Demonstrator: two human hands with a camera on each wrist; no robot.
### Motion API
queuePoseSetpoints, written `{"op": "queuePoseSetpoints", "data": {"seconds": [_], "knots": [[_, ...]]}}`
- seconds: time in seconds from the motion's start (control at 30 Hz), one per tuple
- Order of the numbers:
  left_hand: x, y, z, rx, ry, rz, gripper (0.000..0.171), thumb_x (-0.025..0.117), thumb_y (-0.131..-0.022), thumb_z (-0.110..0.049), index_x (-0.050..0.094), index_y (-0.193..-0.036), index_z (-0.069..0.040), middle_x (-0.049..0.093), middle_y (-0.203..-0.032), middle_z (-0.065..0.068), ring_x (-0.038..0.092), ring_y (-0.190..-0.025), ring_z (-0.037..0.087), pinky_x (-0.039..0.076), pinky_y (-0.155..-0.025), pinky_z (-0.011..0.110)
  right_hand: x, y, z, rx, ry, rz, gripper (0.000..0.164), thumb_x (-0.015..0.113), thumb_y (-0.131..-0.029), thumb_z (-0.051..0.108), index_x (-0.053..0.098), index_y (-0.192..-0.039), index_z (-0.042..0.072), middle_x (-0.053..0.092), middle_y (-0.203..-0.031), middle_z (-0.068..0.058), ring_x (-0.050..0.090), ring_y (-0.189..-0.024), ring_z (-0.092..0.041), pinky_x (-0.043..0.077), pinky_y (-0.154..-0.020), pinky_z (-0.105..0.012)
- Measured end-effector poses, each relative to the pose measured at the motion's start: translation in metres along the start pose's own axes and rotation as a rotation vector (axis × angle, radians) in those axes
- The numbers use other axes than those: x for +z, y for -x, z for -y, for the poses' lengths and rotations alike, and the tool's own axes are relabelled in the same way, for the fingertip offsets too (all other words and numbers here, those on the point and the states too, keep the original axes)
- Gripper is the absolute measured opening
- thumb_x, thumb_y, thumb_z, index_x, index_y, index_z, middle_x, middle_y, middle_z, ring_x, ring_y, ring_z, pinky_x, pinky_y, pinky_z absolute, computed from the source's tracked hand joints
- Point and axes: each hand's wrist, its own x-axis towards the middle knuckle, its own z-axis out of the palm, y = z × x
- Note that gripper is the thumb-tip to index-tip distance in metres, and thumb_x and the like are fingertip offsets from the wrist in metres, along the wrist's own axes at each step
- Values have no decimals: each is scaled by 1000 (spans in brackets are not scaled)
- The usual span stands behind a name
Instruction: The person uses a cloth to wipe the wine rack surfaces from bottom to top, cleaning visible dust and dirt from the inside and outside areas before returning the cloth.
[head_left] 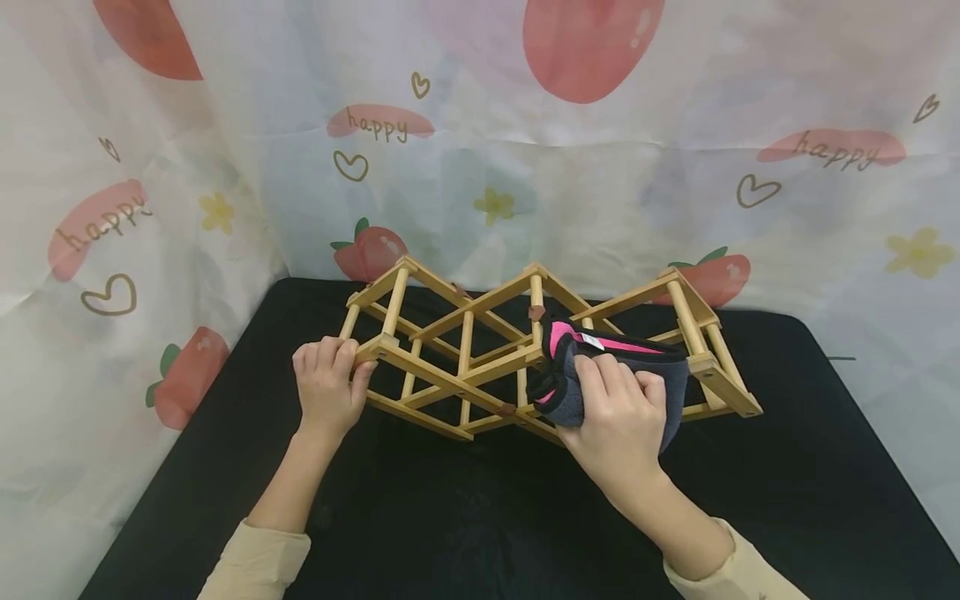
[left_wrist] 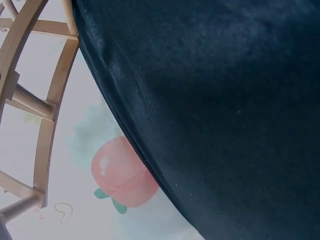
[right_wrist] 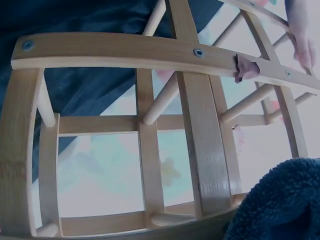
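Note:
A folding wooden lattice rack (head_left: 420,362) of flat slats and round dowels stands spread in a zigzag. My left hand (head_left: 330,383) grips its front left corner, fingers over the bar and thumb towards me. In front of the rack's right half, my right hand (head_left: 618,425) holds a fleecy dark blue-grey fabric item (head_left: 675,392) with black edging, pink lining and a white tag. Its fuzzy surface (right_wrist: 280,195) overlaps the rack slats (right_wrist: 110,50) in the right wrist view. Part of the rack (left_wrist: 44,145) shows at the left of the left wrist view; the left hand is hidden there.
Black cloth (head_left: 450,517) covers the table. Close behind the rack and at the left hangs a pale curtain (head_left: 450,192) printed with fruit, hearts and "happy". Small reddish-brown pieces (head_left: 536,313) sit at some rack joints.

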Motion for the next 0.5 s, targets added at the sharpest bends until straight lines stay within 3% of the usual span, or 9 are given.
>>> {"op": "queuePoseSetpoints", "data": {"seconds": [0.5], "knots": [[2, 0, 1, 8, 15, -16, 47, 34, -95, -46, 46, -85, -2, 43, -76, 14, 36, -66, 30, 28, -69, 46, -5, 27, -22, 25, 62, 56, 43, 43, -87, 37, 59, -87, -3, 56, -74, -18, 53, -65, -35, 31, -65, -48]]}}
